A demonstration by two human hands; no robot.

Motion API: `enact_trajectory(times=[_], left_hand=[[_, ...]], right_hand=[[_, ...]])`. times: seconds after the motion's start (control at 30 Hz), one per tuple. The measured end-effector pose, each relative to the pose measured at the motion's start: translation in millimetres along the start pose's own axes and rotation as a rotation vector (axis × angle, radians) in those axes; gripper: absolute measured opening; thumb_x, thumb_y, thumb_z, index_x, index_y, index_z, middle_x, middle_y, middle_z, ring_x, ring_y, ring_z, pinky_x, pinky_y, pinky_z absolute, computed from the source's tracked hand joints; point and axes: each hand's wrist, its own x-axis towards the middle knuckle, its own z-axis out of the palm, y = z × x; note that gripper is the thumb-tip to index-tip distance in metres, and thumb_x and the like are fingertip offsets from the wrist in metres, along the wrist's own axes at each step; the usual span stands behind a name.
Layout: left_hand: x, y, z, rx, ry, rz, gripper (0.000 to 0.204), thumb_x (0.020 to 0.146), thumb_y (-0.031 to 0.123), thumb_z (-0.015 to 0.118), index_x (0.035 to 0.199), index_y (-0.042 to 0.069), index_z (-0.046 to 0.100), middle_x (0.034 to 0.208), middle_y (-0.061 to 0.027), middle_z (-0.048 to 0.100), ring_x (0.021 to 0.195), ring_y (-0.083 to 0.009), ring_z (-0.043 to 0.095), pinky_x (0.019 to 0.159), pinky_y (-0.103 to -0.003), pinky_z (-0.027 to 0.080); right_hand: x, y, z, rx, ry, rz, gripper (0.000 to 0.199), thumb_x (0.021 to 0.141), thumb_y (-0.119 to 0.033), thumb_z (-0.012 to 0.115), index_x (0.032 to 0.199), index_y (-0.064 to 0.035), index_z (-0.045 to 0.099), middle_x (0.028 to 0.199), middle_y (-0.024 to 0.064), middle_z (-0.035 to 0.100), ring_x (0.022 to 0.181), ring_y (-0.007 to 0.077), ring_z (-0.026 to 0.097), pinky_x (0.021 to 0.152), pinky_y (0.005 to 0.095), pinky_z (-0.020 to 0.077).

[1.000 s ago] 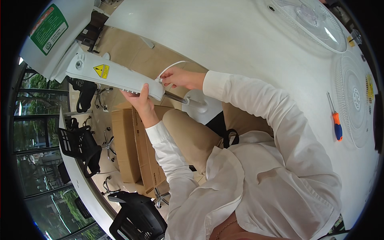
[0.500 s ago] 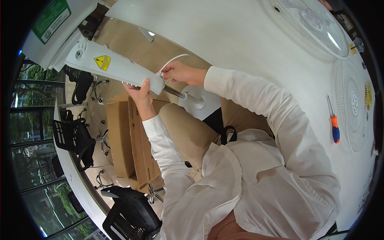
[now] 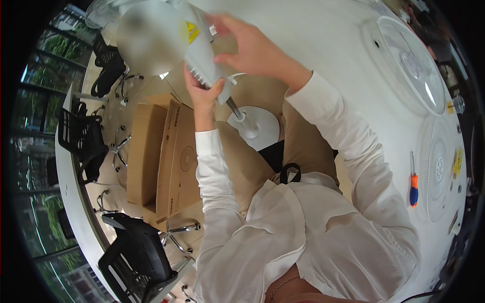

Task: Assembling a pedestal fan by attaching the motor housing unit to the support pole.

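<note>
My left hand [image 3: 203, 95] is closed around the lower end of a white fan motor housing [image 3: 201, 53], which carries a yellow warning sticker. My right hand [image 3: 252, 49] rests on the housing's upper side with the fingers spread over it. A thin metal pole [image 3: 235, 108] runs down from the housing to a round white base [image 3: 257, 129] standing on the floor between my knees. A white cable loops out beside the housing near my right wrist. The housing's top end is hidden by a blurred round patch.
Two flat cardboard boxes [image 3: 161, 151] lie on the floor to my left, with black office chairs [image 3: 134, 252] around them. On the white table [image 3: 328, 35] to my right lie two round fan grilles [image 3: 406, 63] and an orange-and-blue screwdriver [image 3: 413, 184].
The housing has swung up and closer to my head. My right hand moved from the cable end to the housing's upper side. My left hand keeps its grip.
</note>
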Motion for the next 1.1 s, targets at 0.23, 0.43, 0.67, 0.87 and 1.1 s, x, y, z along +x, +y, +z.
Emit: enact_trajectory(times=[0.23, 0.43, 0.67, 0.87, 1.1], left_hand=[[0.9, 8.6, 6.3, -0.032, -0.034, -0.022, 0.091, 0.059, -0.001, 0.079, 0.137, 0.004, 0.032, 0.119, -0.0084, 0.052, 0.107, -0.0199, 0.054, 0.089, -0.033, 0.048], [-0.8, 13.5, 12.2, -0.070, -0.084, 0.054, 0.092, 0.057, -0.001, 0.079, 0.136, 0.001, 0.033, 0.119, -0.0075, 0.052, 0.109, -0.0180, 0.052, 0.090, -0.031, 0.046], [-2.0, 9.2, 7.6, -0.059, -0.094, 0.081, 0.087, 0.056, 0.000, 0.079, 0.132, 0.001, 0.037, 0.118, -0.0067, 0.052, 0.108, -0.0167, 0.051, 0.092, -0.031, 0.043], [0.3, 10.3, 9.8, 0.053, -0.120, 0.140, 0.088, 0.062, 0.000, 0.079, 0.136, 0.003, 0.032, 0.123, -0.0072, 0.050, 0.111, -0.0188, 0.052, 0.094, -0.033, 0.044], [3.9, 22.6, 20.6, 0.039, -0.046, 0.083, 0.089, 0.058, 0.001, 0.081, 0.134, 0.000, 0.035, 0.121, -0.0092, 0.051, 0.110, -0.0184, 0.051, 0.090, -0.033, 0.045]], right_hand=[[59.0, -65.9, 12.1, 0.684, 0.096, 0.025, 0.060, 0.076, -0.022, 0.075, 0.125, -0.0013, 0.045, 0.112, 0.0107, 0.057, 0.101, 0.0172, 0.052, 0.089, 0.0299, 0.0410], [61.2, -59.3, 41.9, 0.437, 0.373, -0.017, 0.038, 0.075, -0.015, 0.074, 0.104, 0.0003, 0.056, 0.093, 0.0082, 0.062, 0.083, 0.0146, 0.056, 0.074, 0.0295, 0.0462], [58.2, -55.0, 49.4, 0.476, 0.384, -0.074, 0.031, 0.077, -0.012, 0.070, 0.102, 0.0000, 0.056, 0.090, 0.0064, 0.060, 0.079, 0.0129, 0.055, 0.072, 0.0288, 0.0464], [56.3, -61.5, 39.8, 0.575, 0.314, 0.041, 0.030, 0.078, -0.012, 0.070, 0.102, -0.0006, 0.056, 0.090, 0.0058, 0.060, 0.081, 0.0132, 0.055, 0.073, 0.0295, 0.0464], [68.1, -55.2, 30.4, 0.477, 0.323, -0.079, 0.031, 0.078, -0.011, 0.068, 0.104, 0.0006, 0.056, 0.092, 0.0085, 0.062, 0.085, 0.0161, 0.058, 0.078, 0.0316, 0.0467]])
